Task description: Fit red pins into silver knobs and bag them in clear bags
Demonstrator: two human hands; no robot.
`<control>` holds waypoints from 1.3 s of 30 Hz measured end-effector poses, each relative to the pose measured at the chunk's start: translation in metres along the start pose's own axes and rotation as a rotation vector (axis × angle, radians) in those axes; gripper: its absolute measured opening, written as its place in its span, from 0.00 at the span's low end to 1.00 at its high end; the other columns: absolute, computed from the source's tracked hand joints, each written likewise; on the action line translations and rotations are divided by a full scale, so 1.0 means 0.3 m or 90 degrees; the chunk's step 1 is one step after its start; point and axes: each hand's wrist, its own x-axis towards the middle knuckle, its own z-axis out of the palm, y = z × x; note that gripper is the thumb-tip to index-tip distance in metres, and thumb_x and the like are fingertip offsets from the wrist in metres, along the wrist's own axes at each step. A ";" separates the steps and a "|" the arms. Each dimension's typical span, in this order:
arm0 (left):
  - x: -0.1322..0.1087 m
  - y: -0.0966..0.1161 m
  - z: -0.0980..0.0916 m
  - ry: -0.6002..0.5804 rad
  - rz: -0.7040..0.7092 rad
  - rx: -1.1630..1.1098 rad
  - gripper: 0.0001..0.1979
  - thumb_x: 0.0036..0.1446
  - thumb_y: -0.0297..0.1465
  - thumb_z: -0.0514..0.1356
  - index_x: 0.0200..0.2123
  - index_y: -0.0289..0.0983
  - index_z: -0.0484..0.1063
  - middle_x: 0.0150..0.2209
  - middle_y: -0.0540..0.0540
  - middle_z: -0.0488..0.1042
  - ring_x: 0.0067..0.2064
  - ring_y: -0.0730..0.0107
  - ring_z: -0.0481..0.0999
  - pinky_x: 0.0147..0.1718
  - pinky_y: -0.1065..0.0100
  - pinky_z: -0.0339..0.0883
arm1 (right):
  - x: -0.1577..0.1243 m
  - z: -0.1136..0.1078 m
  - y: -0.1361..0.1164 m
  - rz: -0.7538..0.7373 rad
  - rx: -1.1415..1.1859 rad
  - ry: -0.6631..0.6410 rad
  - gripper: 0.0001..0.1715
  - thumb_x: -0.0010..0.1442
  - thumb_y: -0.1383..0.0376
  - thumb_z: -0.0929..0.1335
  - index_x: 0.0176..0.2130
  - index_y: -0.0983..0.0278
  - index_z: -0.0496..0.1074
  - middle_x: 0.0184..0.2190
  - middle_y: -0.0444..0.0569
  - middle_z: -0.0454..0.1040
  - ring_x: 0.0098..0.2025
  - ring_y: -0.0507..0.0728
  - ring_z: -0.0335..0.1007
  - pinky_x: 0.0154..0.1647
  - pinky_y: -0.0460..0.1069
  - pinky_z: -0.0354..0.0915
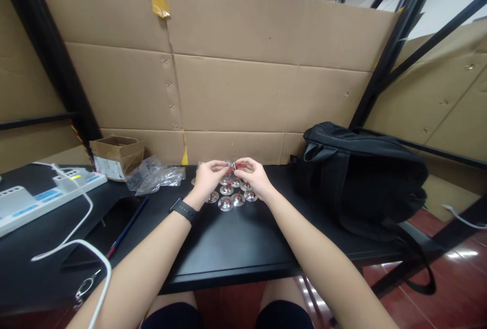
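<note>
My left hand (209, 179), with a black band on the wrist, has its thumb and fingers closed in a pinch over a cluster of small cymbals. Facing it, my right hand (254, 177) pinches too. Between the fingertips runs a thin red cord (230, 169), with a small shiny bit near it that I cannot make out. Below the hands, several silver dome-centred cymbals (225, 203) with red cord at their middles lie close together on the black table (236, 248). My hands partly cover the cluster.
Crumpled clear plastic bags (154, 176) and an open cardboard box (117, 156) sit at the back left. Further left are a white power strip (49, 199), a white cable (89, 248), a dark phone-like slab (102, 230) and a pen (129, 225). A black backpack (361, 182) stands right.
</note>
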 end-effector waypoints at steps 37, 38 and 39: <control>-0.049 0.054 0.035 0.039 0.157 0.136 0.11 0.57 0.37 0.63 0.39 0.38 0.80 0.38 0.43 0.83 0.40 0.61 0.82 0.45 0.61 0.74 | -0.003 0.041 -0.005 0.042 -0.036 0.099 0.21 0.46 0.58 0.78 0.38 0.65 0.75 0.37 0.53 0.81 0.42 0.60 0.78 0.48 0.55 0.72; -0.048 0.051 0.037 0.040 0.156 0.128 0.10 0.57 0.37 0.63 0.38 0.38 0.79 0.38 0.43 0.82 0.41 0.61 0.82 0.45 0.62 0.74 | -0.004 0.044 -0.003 0.045 -0.027 0.097 0.21 0.46 0.57 0.78 0.38 0.65 0.75 0.37 0.53 0.81 0.42 0.60 0.79 0.48 0.55 0.72; -0.047 0.048 0.039 0.040 0.156 0.119 0.10 0.57 0.37 0.63 0.37 0.38 0.79 0.39 0.43 0.82 0.41 0.61 0.81 0.45 0.62 0.74 | -0.005 0.046 0.000 0.046 -0.019 0.096 0.22 0.46 0.57 0.78 0.38 0.66 0.76 0.38 0.54 0.81 0.43 0.61 0.79 0.49 0.55 0.72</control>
